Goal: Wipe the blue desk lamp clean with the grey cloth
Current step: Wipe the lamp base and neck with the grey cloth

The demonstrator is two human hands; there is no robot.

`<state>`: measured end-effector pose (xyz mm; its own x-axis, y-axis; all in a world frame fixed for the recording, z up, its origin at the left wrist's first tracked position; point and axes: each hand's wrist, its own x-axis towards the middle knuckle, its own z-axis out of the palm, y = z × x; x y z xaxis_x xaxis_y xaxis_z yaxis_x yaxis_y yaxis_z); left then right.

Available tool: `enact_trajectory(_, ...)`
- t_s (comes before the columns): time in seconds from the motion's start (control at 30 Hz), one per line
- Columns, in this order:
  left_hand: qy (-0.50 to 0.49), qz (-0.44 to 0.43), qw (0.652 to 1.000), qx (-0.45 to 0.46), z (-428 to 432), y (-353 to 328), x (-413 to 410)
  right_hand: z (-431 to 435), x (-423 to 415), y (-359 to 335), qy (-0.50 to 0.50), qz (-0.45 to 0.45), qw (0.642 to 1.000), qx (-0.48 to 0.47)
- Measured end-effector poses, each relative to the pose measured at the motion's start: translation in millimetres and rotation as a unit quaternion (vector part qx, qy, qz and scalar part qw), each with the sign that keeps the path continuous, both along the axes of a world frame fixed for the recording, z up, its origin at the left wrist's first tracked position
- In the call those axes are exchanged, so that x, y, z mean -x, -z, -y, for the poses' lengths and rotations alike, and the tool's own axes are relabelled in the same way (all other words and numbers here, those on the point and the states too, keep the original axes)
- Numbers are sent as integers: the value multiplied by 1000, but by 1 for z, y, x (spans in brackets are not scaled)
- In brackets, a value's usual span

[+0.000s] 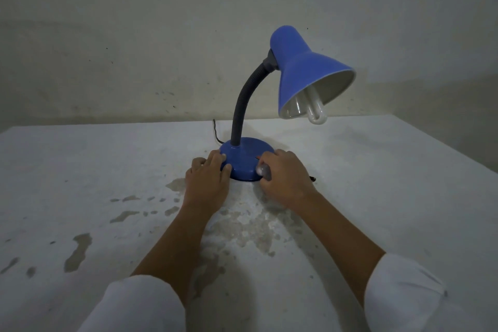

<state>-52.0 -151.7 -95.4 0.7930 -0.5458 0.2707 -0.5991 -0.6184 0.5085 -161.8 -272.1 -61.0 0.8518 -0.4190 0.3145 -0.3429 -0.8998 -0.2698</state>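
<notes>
The blue desk lamp (304, 67) stands upright mid-table, with a grey flexible neck (244, 97), a round blue base (244, 155) and a white bulb in its shade. My left hand (208, 183) rests on the base's left edge, fingers curled over the rim. My right hand (283, 178) is at the base's right front edge, fingers curled around a small bunched piece of grey cloth (263, 170) pressed against the base. Most of the cloth is hidden inside the hand.
The white table (107, 170) has worn, peeled patches near my forearms. A dark cord (217, 131) runs from behind the base toward the wall. A small dark object (312, 178) pokes out beside my right hand. A plain wall stands close behind.
</notes>
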Motion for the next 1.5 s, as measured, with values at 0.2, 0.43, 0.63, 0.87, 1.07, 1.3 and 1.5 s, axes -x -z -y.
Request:
enact_trajectory(0.2,2,-4,1000,14,-1,-1,0,-12,-4,2,-19,23,1000,-3)
enact_trajectory(0.43,-1,-20,1000,23,-5,-8,8,-5,-2,1,-97,5,990,-103)
enact_trajectory(0.63,-10,-12,999,31,-5,-10,11,21,12,-1,-79,84,991,-72)
enact_trajectory(0.87,-12,-27,998,50,-6,-12,14,0,-4,18,-98,17,995,16)
enact_trajectory(1.07,-3,-32,998,58,-7,-14,15,-5,-11,18,-110,7,993,46)
enact_trajectory(1.3,-19,-74,991,107,-10,-12,15,-11,-13,13,-147,94,974,-143)
enact_trajectory(1.5,-21,-92,979,183,-14,-14,13,-5,12,-7,-87,203,925,-308)
